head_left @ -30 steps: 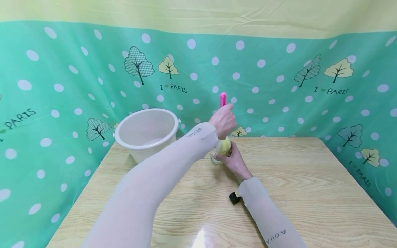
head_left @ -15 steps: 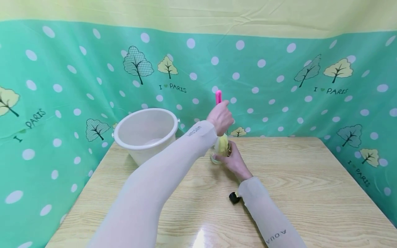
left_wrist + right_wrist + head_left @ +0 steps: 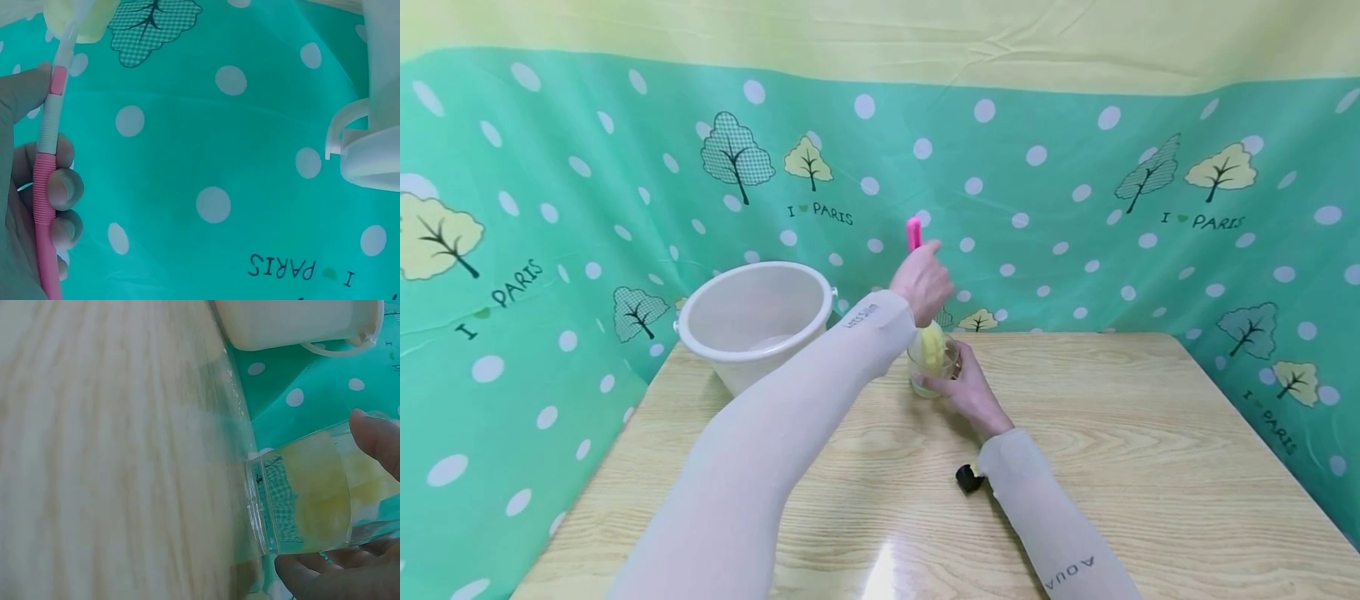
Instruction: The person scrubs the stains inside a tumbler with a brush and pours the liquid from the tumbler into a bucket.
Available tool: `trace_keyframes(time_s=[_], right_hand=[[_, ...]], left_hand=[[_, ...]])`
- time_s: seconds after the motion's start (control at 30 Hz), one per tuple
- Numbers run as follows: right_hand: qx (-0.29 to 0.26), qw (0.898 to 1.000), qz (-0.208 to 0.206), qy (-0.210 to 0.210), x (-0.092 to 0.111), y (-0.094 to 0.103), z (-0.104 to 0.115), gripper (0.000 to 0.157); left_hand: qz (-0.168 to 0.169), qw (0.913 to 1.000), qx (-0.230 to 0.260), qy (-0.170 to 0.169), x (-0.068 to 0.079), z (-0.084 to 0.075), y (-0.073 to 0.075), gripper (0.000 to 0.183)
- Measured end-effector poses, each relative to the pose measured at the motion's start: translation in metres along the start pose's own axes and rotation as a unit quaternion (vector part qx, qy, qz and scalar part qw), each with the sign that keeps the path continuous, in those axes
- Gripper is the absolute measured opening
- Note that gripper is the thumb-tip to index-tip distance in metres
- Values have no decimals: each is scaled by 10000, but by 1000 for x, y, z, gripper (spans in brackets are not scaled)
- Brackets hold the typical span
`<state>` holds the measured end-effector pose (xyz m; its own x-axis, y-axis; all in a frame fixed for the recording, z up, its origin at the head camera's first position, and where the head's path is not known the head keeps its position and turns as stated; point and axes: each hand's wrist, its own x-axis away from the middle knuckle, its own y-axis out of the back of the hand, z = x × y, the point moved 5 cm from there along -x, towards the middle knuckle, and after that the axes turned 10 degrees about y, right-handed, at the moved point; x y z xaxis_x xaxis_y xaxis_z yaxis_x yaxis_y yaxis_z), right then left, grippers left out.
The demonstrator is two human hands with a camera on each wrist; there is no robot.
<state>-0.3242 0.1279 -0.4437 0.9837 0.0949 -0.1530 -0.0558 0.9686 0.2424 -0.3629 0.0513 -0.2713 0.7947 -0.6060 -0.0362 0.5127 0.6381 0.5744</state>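
My left hand [image 3: 923, 285] grips the pink and white handle [image 3: 45, 187] of a sponge brush, its thumb lying along the shaft. The brush's yellow sponge head [image 3: 932, 346] sits inside a clear drinking glass [image 3: 269, 512]; its soft yellow mass shows through the wall in the right wrist view. My right hand [image 3: 972, 396] holds the glass around its side, thumb on one face and fingers on the other. The glass stands at the back middle of the table. In the head view the handle's pink end points up, leaning a little left.
A large white bucket [image 3: 737, 354] stands on the table to the left, its side handle [image 3: 340, 125] seen in the left wrist view. A small black object [image 3: 967, 479] lies on the wooden table [image 3: 1120, 433] beside my right sleeve. A green dotted curtain [image 3: 1037, 217] hangs behind.
My left hand and the brush handle have shifted left, and the handle leans more to the left. The sponge shows more inside the glass. My right hand has kept its place.
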Motion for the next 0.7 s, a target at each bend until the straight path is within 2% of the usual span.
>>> trace_keyframes(time_s=[0.7], right_hand=[[58, 10000, 57, 33, -3, 0, -5, 93]], left_hand=[[75, 9998, 105, -154, 9, 5, -2, 18]])
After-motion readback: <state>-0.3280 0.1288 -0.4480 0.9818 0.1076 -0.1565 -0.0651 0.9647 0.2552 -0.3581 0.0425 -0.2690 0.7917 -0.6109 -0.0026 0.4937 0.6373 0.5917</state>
